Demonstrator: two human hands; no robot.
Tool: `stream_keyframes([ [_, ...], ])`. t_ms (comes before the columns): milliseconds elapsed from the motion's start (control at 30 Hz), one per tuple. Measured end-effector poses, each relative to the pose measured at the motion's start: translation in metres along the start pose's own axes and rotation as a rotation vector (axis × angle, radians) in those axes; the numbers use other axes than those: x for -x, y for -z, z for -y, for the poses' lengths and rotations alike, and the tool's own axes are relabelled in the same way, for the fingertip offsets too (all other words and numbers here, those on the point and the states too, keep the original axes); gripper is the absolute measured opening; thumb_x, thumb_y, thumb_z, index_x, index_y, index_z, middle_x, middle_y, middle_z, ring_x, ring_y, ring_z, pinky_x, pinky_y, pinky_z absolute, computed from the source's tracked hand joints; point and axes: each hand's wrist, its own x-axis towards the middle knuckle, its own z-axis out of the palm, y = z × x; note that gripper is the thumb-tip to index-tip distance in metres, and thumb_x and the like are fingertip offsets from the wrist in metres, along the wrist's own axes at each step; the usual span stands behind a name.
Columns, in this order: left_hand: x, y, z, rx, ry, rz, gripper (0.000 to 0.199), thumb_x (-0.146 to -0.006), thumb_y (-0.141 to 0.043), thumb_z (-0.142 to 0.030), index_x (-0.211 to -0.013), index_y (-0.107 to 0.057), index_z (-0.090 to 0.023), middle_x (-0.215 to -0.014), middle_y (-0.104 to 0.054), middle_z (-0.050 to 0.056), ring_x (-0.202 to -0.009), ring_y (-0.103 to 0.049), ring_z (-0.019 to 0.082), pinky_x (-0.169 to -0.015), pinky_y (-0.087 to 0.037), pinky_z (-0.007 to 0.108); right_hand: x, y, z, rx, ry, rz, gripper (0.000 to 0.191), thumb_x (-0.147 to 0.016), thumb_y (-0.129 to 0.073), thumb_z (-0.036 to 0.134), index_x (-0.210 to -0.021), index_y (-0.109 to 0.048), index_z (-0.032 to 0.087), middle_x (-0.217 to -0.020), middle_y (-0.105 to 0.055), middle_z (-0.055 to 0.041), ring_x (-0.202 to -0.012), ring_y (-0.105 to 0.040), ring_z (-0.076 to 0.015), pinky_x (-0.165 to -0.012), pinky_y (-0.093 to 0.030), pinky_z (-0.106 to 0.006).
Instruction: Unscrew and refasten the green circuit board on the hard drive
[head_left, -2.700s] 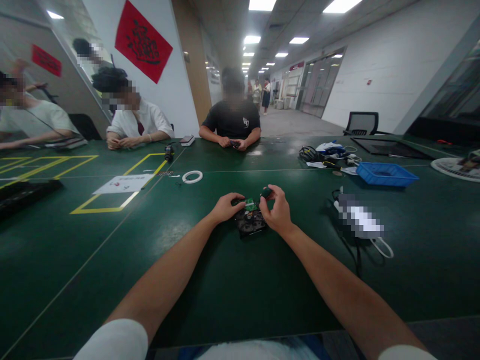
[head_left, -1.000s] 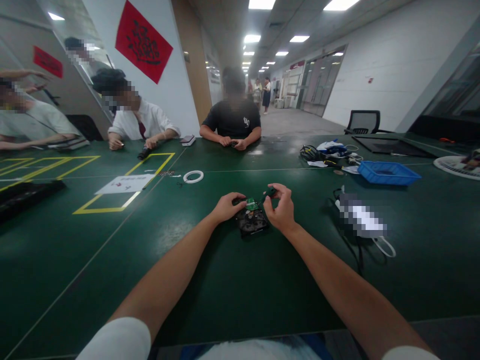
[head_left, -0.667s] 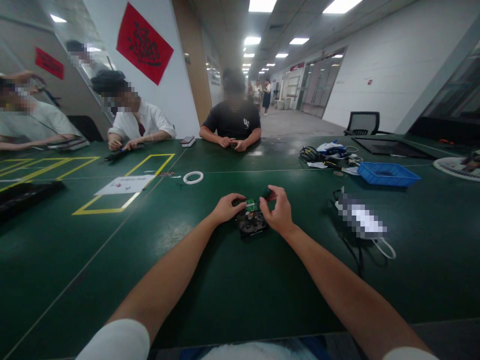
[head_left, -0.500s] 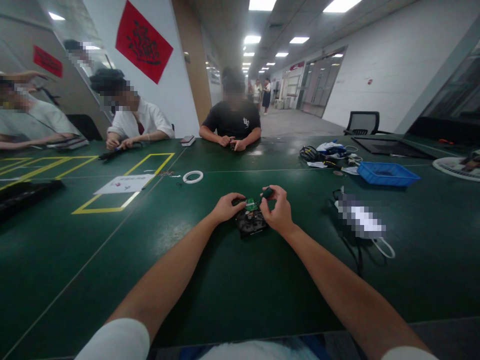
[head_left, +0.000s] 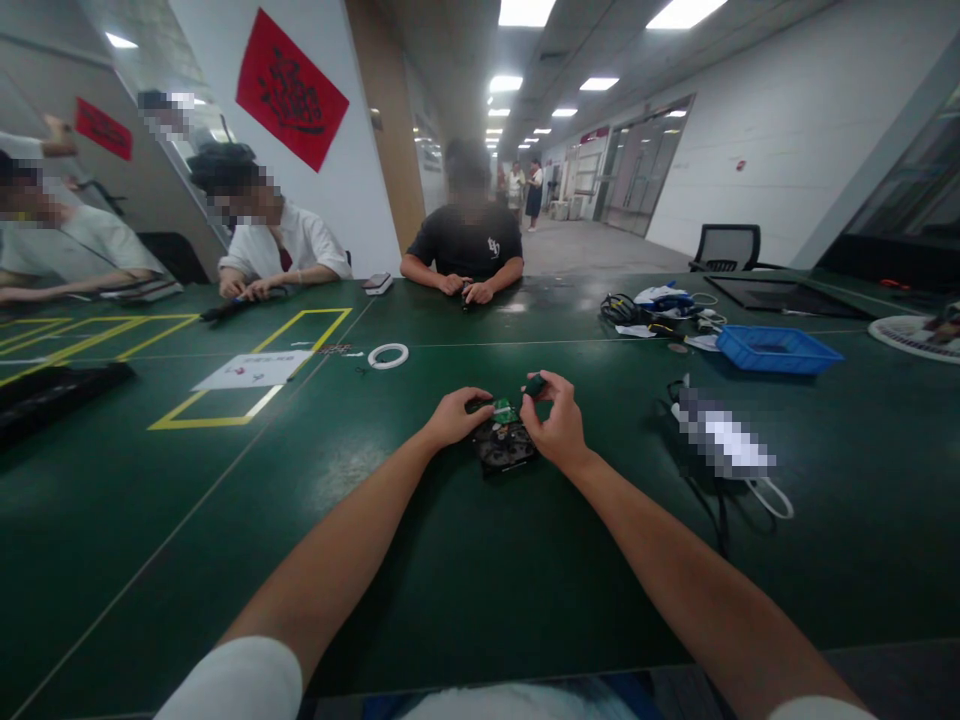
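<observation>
A black flat device with its inside laid bare (head_left: 501,452) lies on the green table in front of me. At its far end a small green circuit board (head_left: 504,411) shows. My left hand (head_left: 456,418) grips the far left side of the device, thumb resting at the board's edge; its other fingers are partly hidden. Between the thumb and fingers of my right hand (head_left: 559,422) is a screwdriver (head_left: 534,385) with a stubby dark green handle, held over the right side of the board. Its tip is too small to make out.
To the right lie a blurred-out item with a white loop (head_left: 724,440), a blue tray (head_left: 780,350) and a heap of cables (head_left: 652,310). A white ring (head_left: 388,356) and a paper sheet (head_left: 251,370) lie leftward. A person in black (head_left: 469,245) sits opposite.
Both hands stay almost where they were, the screwdriver still over the board. The whole view has shifted very slightly right and down.
</observation>
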Motion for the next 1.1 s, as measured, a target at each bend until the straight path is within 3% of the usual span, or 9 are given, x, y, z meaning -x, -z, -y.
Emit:
stream_keyframes([
  [167,0.0002,0.0002,-0.0001,-0.003,0.004,-0.003,0.034,-0.088,-0.067,-0.042,-0.114,-0.071,-0.021,-0.113,-0.073,0.006,-0.105,-0.068,0.023,-0.098,-0.053,0.038,-0.0026,0.0011,0.0026,0.055,0.016,-0.038,0.050,-0.095,-0.064,0.038,-0.139,-0.044,0.024,-0.118,-0.066,-0.0123,-0.083,-0.071,-0.0214,-0.078,-0.065,-0.043],
  [333,-0.0005,-0.0002,-0.0001,0.006,0.020,-0.002,0.034,-0.088,-0.068,-0.041,-0.114,-0.071,-0.021,-0.114,-0.073,0.006,-0.105,-0.068,0.023,-0.098,-0.053,0.038,-0.0045,0.0052,0.0071,0.027,0.086,0.019,0.048,-0.096,-0.061,0.031,-0.140,-0.044,0.026,-0.115,-0.062,-0.0098,-0.088,-0.070,-0.0204,-0.079,-0.065,-0.040],
  [567,-0.0012,0.0004,0.0010,-0.004,0.013,0.003,0.035,-0.087,-0.067,-0.043,-0.114,-0.071,-0.021,-0.114,-0.073,0.006,-0.106,-0.067,0.023,-0.099,-0.052,0.038,-0.0027,0.0004,0.0028,-0.019,0.034,-0.024,0.051,-0.096,-0.060,0.030,-0.141,-0.038,0.024,-0.130,-0.060,-0.0149,-0.097,-0.071,-0.0226,-0.081,-0.065,-0.042],
  [833,-0.0007,0.0005,-0.0009,0.007,0.025,0.003,0.035,-0.087,-0.067,-0.043,-0.114,-0.071,-0.021,-0.114,-0.073,0.006,-0.106,-0.068,0.023,-0.099,-0.053,0.039,-0.0061,0.0068,0.0063,0.042,0.046,-0.013,0.046,-0.095,-0.062,0.032,-0.138,-0.045,0.026,-0.121,-0.059,-0.0118,-0.084,-0.067,-0.0195,-0.077,-0.065,-0.041],
  [1100,-0.0011,-0.0005,0.0007,0.004,0.014,0.001,0.034,-0.088,-0.067,-0.043,-0.114,-0.072,-0.021,-0.113,-0.073,0.006,-0.105,-0.068,0.023,-0.098,-0.053,0.038,-0.0049,0.0035,0.0056,-0.019,0.056,0.001,0.050,-0.096,-0.058,0.027,-0.142,-0.038,0.025,-0.135,-0.053,-0.0157,-0.106,-0.067,-0.0251,-0.081,-0.065,-0.043],
])
